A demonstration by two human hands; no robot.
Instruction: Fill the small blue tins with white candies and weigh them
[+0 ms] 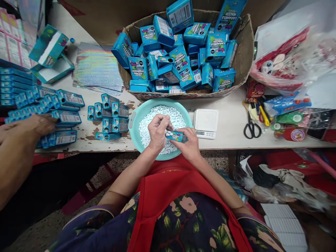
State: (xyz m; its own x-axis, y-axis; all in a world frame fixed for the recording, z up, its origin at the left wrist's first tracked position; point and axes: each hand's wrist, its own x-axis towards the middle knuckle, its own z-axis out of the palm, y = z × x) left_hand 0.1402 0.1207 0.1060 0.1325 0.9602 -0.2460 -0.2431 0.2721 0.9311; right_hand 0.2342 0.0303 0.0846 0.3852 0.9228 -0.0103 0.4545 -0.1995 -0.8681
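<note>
Blue box [176,135] between both curled hands [173,138] over bowl [136,119].

A basin [136,115] sits before the carton [244,52], scale [206,120] right, boxes [109,117] left.

"CARAMELO MACIZO" printed on the blue boxes [215,47] piled in the cardboard carton [245,52].

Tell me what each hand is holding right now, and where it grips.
The right hand holds a small blue candy box by its right end, over the teal basin. The left hand is at the box's left end, fingers curled; whether they pinch white candies cannot be told.
</note>
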